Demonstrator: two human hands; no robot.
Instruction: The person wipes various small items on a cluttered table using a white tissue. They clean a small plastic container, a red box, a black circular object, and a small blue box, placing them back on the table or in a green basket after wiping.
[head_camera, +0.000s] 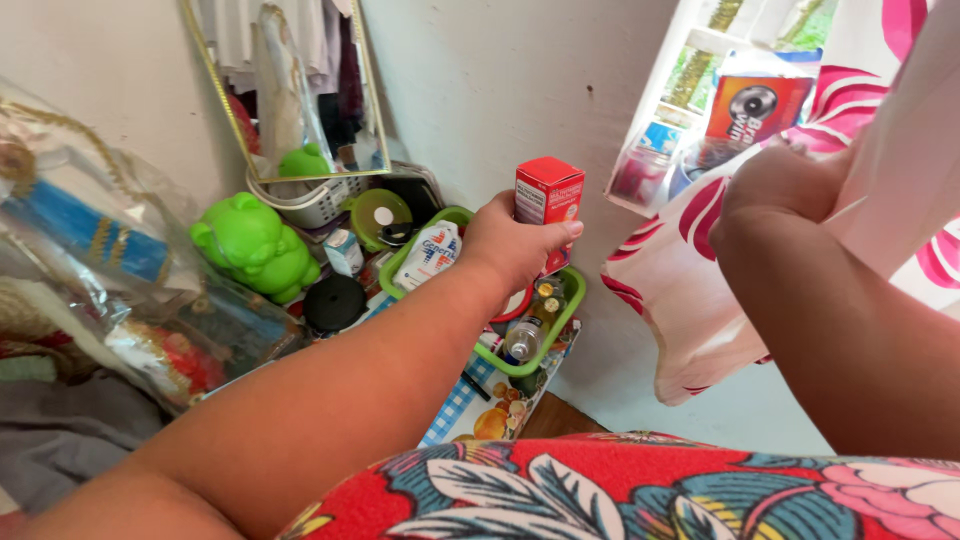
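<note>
Red small carton (548, 200) sits at frame centre, clamped in the left hand (515, 243) with thumb across its front, held above the green basket (556, 324) that carries a tube and small bottles. Right hand (775, 195), upper right of frame, is fisted on the pink-and-white floral curtain (680, 290), bunching it. Green bear-shaped toy (252, 246) and leaning mirror (290, 90) sit left of centre.

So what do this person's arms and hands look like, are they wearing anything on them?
Both forearms are bare, with no sleeves, gloves, watch or bracelets in view. The left hand and right hand show no rings that I can make out. Below the arms is a red garment with a teal, pink and white floral print.
</note>
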